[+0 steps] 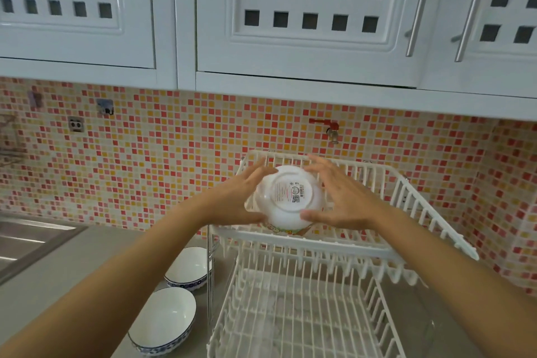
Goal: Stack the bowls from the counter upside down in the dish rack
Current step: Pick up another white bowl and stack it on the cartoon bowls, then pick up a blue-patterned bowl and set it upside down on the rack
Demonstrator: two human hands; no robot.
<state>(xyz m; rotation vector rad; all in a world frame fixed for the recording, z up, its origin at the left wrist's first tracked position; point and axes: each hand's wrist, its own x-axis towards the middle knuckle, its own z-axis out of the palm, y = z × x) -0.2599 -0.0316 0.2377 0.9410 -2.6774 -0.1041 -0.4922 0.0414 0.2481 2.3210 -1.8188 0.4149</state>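
While both hands cup it from either side, the white bowl (pixel 290 197) hangs upside down over the upper tier of the dish rack (pixel 406 192), foot ring and label facing up. The left hand (pixel 241 197) presses on the bowl's left wall with fingers spread toward the rack's far rail; the right hand (pixel 340 197) mirrors it, thumb under the near rim. So the hands are apart from each other, each clamped on the bowl. Whether the rim already touches the wires I cannot tell; it looks close to the tier's near-left corner.

On the counter (pixel 72 270), just beside the rack's left edge, two blue-rimmed bowls wait right side up: the far bowl (pixel 189 267) and the near bowl (pixel 165 320). The lower tier (pixel 290 314) shows no dishes.

The risk, as I judge it, is in the release. If the bowl sets down straddling an upright prong or the near rail, it may sit tilted and slide off toward the counter. A tilted base would also make the bowls stacked on top unsteady.
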